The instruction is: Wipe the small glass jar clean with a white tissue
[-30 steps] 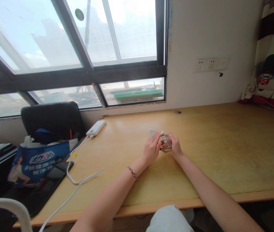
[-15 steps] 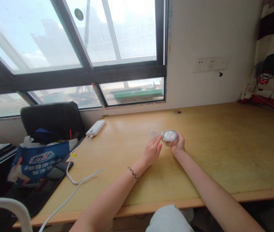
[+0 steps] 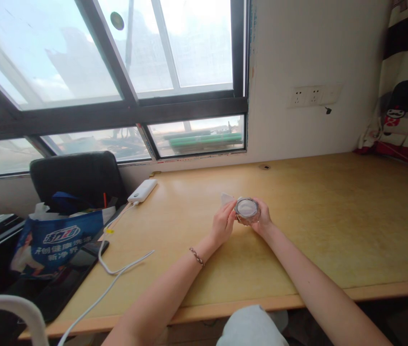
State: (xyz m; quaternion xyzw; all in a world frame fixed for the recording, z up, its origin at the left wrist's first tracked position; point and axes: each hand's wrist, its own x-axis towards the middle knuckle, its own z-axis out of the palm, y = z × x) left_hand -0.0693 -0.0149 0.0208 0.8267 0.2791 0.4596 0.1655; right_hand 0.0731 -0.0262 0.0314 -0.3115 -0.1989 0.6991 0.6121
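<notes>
A small clear glass (image 3: 247, 211) with faceted sides is held above the wooden table, its round end facing up towards me. My right hand (image 3: 264, 220) is wrapped round its right side. Pressed to the left side of the glass, my left hand (image 3: 222, 223) has its fingers closed on a white tissue (image 3: 226, 197). A corner of the tissue sticks out beyond the fingertips. The rest of it is hidden by the hand and the glass.
On the table (image 3: 333, 216), a white power bank (image 3: 142, 191) lies at the left with a white cable (image 3: 117, 271). A black chair (image 3: 78, 173) and a blue bag (image 3: 60, 240) stand beyond the left edge. Behind are a window and a wall socket (image 3: 314, 95).
The glass has moved slightly left and down and its angle has shifted. My left fingers have come closer round its left side.
</notes>
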